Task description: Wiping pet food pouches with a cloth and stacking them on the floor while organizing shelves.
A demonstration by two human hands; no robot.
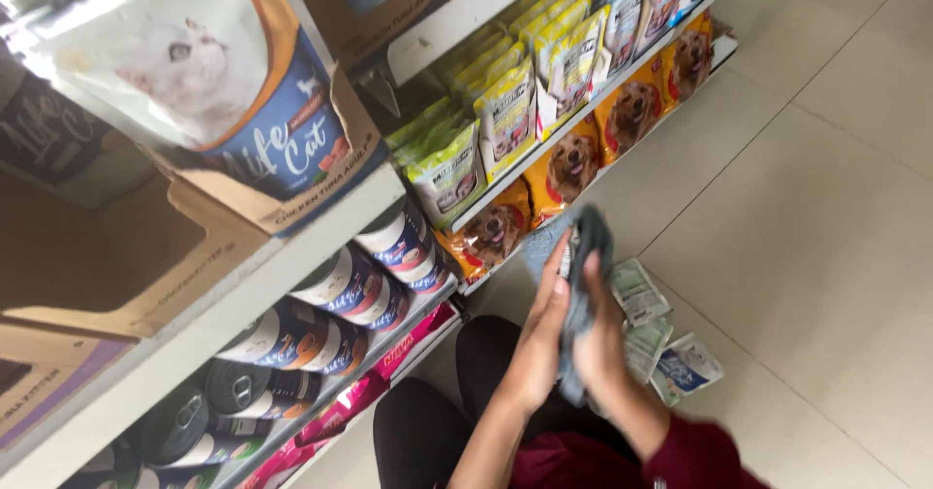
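Observation:
My left hand (pixel 540 341) and my right hand (pixel 600 338) are pressed together around a grey-blue cloth (pixel 587 246), which sticks up above the fingers; a small white pouch seems caught in it between the palms. Both hands hover in front of the lower shelves of a pet-food rack, above my dark trousers. Just right of the hands, several small pale-green and white pouches (pixel 641 295) lie on the floor, and a blue-and-white pouch (pixel 689 366) lies a bit further right.
A white shelf rack (pixel 292 256) runs diagonally on the left. It holds cat-food bags in a cardboard tray (pixel 243 110), stacked tins (pixel 330 314), green pouches (pixel 457 158) and orange dog-food bags (pixel 569 163). Pale floor tiles (pixel 807 236) spread to the right.

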